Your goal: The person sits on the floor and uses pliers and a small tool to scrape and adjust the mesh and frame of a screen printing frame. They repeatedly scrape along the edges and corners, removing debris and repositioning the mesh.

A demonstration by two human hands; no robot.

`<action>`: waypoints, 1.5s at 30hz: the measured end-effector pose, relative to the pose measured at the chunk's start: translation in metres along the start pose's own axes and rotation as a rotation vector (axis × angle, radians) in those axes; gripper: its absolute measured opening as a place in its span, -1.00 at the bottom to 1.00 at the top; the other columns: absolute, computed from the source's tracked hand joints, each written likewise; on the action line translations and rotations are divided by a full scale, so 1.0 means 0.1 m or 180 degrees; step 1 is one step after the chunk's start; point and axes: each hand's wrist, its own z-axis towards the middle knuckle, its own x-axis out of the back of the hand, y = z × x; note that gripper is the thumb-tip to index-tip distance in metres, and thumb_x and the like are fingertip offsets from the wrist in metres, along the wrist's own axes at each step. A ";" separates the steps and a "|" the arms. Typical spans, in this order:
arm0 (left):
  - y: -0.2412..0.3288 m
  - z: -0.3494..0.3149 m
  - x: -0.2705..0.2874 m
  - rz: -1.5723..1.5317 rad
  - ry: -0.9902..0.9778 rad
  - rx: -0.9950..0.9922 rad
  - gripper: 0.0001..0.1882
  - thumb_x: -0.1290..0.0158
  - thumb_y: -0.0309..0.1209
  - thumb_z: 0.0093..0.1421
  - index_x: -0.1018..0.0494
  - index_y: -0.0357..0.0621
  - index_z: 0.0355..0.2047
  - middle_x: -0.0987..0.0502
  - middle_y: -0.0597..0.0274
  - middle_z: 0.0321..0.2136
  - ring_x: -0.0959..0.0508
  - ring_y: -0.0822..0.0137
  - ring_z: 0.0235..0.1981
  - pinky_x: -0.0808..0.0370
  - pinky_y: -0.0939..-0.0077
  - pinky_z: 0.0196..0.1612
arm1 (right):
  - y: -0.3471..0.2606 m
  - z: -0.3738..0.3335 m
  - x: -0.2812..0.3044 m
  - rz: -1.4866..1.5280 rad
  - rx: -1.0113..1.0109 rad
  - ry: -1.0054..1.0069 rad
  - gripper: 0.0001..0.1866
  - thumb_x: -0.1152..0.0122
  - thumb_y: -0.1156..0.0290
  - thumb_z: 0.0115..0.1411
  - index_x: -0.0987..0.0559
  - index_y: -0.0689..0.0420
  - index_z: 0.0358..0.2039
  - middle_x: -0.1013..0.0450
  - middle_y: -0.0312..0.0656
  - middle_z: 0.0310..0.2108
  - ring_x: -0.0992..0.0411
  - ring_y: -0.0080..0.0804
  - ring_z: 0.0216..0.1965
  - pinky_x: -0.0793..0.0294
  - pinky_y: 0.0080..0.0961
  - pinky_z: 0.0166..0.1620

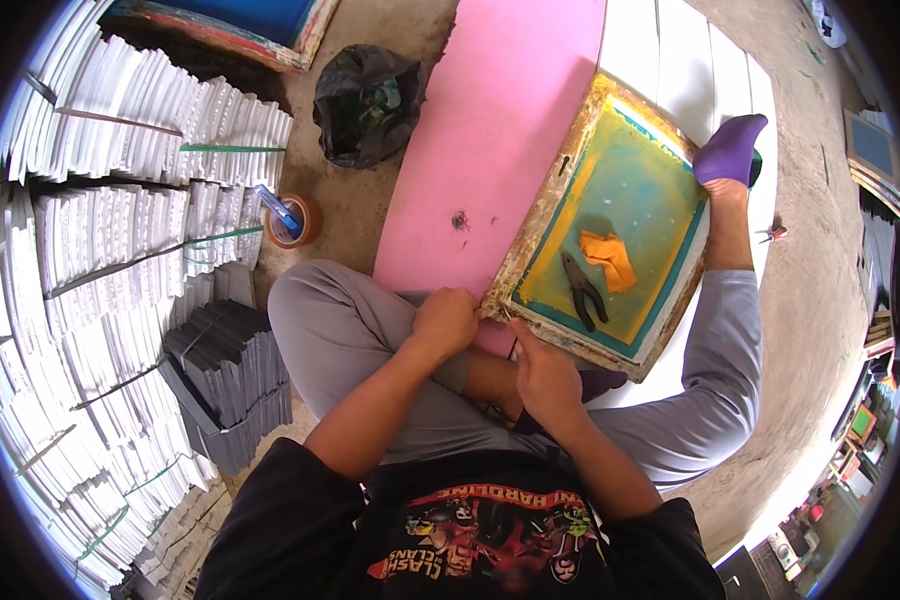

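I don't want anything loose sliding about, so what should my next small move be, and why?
Probably use your right hand to lift the pliers off the mesh. They lie loose there beside the orange cloth, while your left hand and right are at the frame's near-left corner; tipping the frame might make them slide.

A head-worn fisheye (the left) looks down over lap [425,430] and framed screen [630,190].
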 end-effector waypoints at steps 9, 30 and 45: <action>-0.01 0.00 -0.07 0.0047 0.0003 0.0061 -0.74 -0.16 -0.26 0.29 -0.70 -0.21 -0.30 -0.67 -0.20 -0.34 -0.68 -0.21 -0.22 -0.58 -0.08 -0.08 | -0.21 -0.06 0.03 -0.0967 -0.0073 -0.0390 -0.31 -0.16 0.35 0.25 -0.32 -0.06 0.41 -0.56 0.12 -0.29 -0.62 0.13 -0.44 -0.65 0.04 -0.33; -0.04 -0.04 -0.05 0.0037 -0.0027 0.0087 -0.78 -0.13 -0.31 0.28 -0.69 -0.17 -0.30 -0.65 -0.22 -0.32 -0.66 -0.21 -0.20 -0.56 -0.09 -0.06 | 0.47 0.07 -0.48 0.1077 0.0542 0.0225 -0.58 -0.10 0.41 0.48 -0.50 0.11 0.31 -0.59 0.11 0.08 -0.60 -0.19 0.07 -0.51 -0.41 0.12; -0.13 -0.01 -0.13 -0.0058 0.0277 -0.0105 -0.74 -0.14 -0.27 0.24 -0.65 -0.22 -0.43 -0.61 -0.19 -0.44 -0.64 -0.18 -0.34 -0.52 -0.06 -0.22 | 0.58 0.17 -0.22 0.3886 -0.0971 -0.1320 -0.55 -0.11 0.33 0.50 -0.47 -0.09 0.38 -0.32 -0.40 -0.55 -0.22 -0.74 -0.60 -0.22 -0.76 -0.53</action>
